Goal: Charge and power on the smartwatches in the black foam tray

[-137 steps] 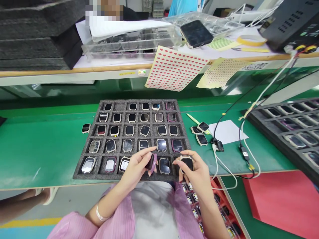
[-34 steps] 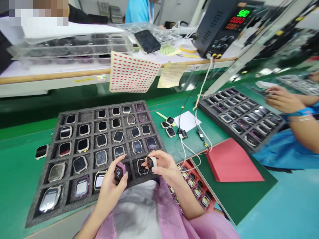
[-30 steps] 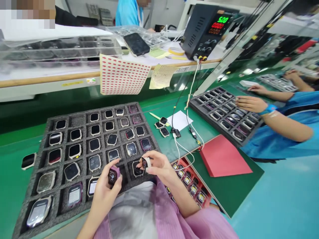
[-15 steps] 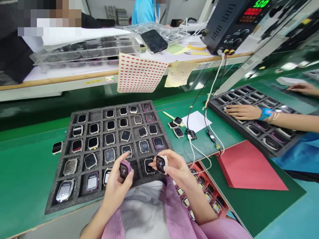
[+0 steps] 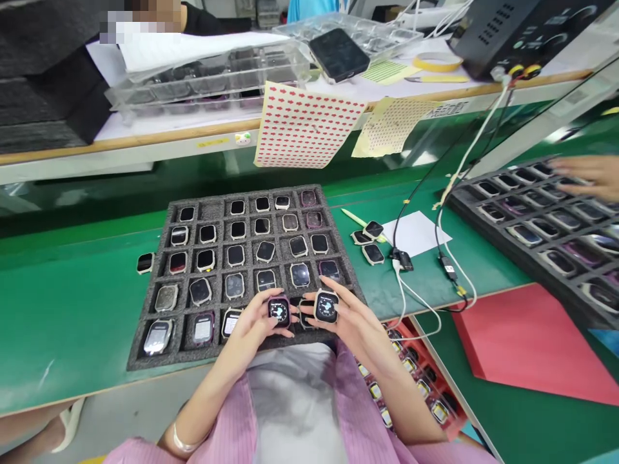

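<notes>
My left hand (image 5: 258, 317) grips a purple smartwatch case (image 5: 279, 311) without a strap, its lit screen facing up toward me. Close beside it, my right hand (image 5: 351, 312) holds a light-coloured smartwatch case (image 5: 326, 306), whose screen is also lit. Both hands are over the near right part of a dark grey foam tray (image 5: 190, 340). Many watch cases sit singly in its compartments, mostly pale-framed and a few purple. One dark watch in the tray is partly hidden behind my fingers.
Left of the tray lies a watch case (image 5: 145, 263). Several watches (image 5: 373, 253), a pen (image 5: 351, 218), white paper (image 5: 416, 233) and cables (image 5: 449, 267) lie to the right. A co-worker's hand (image 5: 590, 175) is over another foam tray (image 5: 467, 200). A red folder (image 5: 536, 348) lies nearer.
My hands have come closer together, and both watch screens have turned up toward me. The view has shifted, and the co-worker's hand has moved toward the far side of their tray.
</notes>
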Tool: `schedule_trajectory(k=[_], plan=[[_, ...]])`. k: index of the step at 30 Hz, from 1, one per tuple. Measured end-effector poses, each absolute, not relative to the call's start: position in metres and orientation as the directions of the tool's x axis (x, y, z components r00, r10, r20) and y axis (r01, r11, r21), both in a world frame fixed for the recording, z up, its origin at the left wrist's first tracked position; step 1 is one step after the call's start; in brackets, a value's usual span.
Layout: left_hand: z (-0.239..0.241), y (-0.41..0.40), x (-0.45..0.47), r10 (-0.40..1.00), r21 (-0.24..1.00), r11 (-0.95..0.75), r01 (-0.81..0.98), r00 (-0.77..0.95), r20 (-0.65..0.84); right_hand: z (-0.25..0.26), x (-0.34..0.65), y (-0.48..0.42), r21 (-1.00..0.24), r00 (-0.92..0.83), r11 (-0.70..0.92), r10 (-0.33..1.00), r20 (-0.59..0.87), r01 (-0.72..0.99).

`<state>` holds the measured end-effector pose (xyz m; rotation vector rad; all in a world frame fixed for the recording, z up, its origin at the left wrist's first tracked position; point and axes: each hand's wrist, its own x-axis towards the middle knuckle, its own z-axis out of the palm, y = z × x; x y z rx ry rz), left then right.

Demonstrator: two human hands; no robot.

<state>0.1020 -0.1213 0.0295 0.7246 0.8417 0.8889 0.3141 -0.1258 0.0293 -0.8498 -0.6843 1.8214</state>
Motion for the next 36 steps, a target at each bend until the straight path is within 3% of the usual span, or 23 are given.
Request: schedule_trajectory(k=[10,18,24,26,31,36], plan=[[0.024,-0.122,0.099,0.897,0.859,0.383,-0.34,0.359,-0.258,0.034,0.303,-0.131,-0.826,-0.178,-0.282,0.959,-0.222,-0.488],[0.025,-0.123,0.099,0.895,0.884,0.368,-0.289,0.367,-0.253,0.03,0.302,-0.133,-0.916,-0.122,-0.226,0.973,-0.196,-0.331],[0.027,-0.123,0.098,0.907,0.908,0.326,-0.262,0.357,-0.223,0.028,0.31,-0.135,-0.952,-0.289,-0.169,0.953,-0.091,-0.255],[0.028,-0.122,0.098,0.908,0.911,0.319,-0.261,0.36,-0.215,0.03,0.32,-0.135,-0.976,-0.322,-0.16,0.941,-0.105,-0.15],[0.029,-0.12,0.1,0.91,0.9,0.321,-0.294,0.358,-0.208,0.032,0.355,-0.127,-0.931,-0.189,-0.04,0.975,-0.116,0.363],[0.03,-0.119,0.103,0.916,0.885,0.335,-0.323,0.334,-0.224,0.028,0.369,-0.118,-0.857,-0.175,0.062,0.984,-0.033,0.512]])
